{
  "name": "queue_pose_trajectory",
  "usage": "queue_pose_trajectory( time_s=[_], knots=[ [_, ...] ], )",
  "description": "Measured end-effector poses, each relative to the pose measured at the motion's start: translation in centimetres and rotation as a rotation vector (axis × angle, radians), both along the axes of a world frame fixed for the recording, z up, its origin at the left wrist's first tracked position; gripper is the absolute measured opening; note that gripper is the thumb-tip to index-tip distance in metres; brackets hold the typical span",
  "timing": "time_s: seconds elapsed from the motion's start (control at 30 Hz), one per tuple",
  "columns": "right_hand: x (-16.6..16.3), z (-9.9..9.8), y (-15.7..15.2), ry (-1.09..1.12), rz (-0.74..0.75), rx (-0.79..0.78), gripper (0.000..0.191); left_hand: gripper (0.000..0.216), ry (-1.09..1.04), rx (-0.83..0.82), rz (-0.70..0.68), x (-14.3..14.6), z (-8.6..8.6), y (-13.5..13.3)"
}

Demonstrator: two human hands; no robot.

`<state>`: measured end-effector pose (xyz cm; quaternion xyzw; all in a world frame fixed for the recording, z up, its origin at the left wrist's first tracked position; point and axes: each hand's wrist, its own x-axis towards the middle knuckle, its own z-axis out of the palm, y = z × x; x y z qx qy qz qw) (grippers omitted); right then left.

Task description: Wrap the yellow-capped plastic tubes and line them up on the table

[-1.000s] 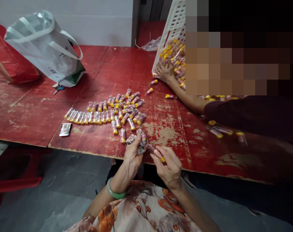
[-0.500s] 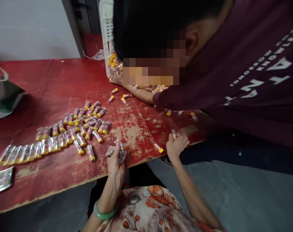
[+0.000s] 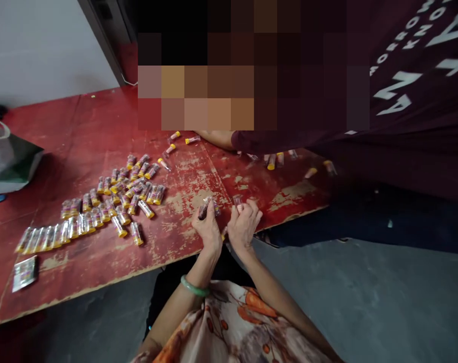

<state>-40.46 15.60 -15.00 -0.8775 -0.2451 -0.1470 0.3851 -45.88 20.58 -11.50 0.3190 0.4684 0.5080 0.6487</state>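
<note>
Near the table's front edge, my left hand is closed around a small bunch of shiny printed wrappers. Just beside it, my right hand pinches a small clear tube with something pink in it. A bit of yellow shows low between the two hands; how it is held is hidden. To the left lie many yellow-capped tubes in printed wrappers, some in a neat row, others in a loose cluster.
A flat silver packet lies at the front left of the worn red table. Behind it stands a white and green bag. A co-worker in a maroon shirt leans across from the right, near loose yellow-capped tubes.
My right hand has moved left and my left hand right, so they are now close together. The view has shifted, and the co-worker fills more of the top.
</note>
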Motion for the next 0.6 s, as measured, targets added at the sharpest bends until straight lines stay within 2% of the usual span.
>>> queue_pose_trajectory(
  time_s=[0.13,0.23,0.3,0.37,0.53,0.6],
  knots=[
    [0.2,0.0,2.2,-0.026,0.056,0.003,0.017,0.027,-0.08,0.099,0.048,2.0,-0.3,1.0],
    [2.6,0.2,4.0,-0.065,0.073,0.003,0.015,0.025,-0.123,0.109,0.045,3.8,-0.5,2.0],
    [5.2,0.4,4.1,-0.099,0.08,-0.004,0.016,0.025,-0.106,0.133,0.062,4.9,-0.5,2.7],
    [9.0,0.6,2.8,-0.126,0.025,-0.016,0.02,0.024,-0.077,0.166,0.085,5.8,-0.5,3.2],
    [20.9,1.4,-4.2,-0.122,-0.342,-0.071,0.039,0.021,0.016,0.263,0.047,6.8,-0.9,3.4],
    [24.9,1.5,-6.7,-0.106,-0.434,-0.106,0.04,0.021,0.034,0.281,0.043,6.9,-1.1,3.3]
  ],
)
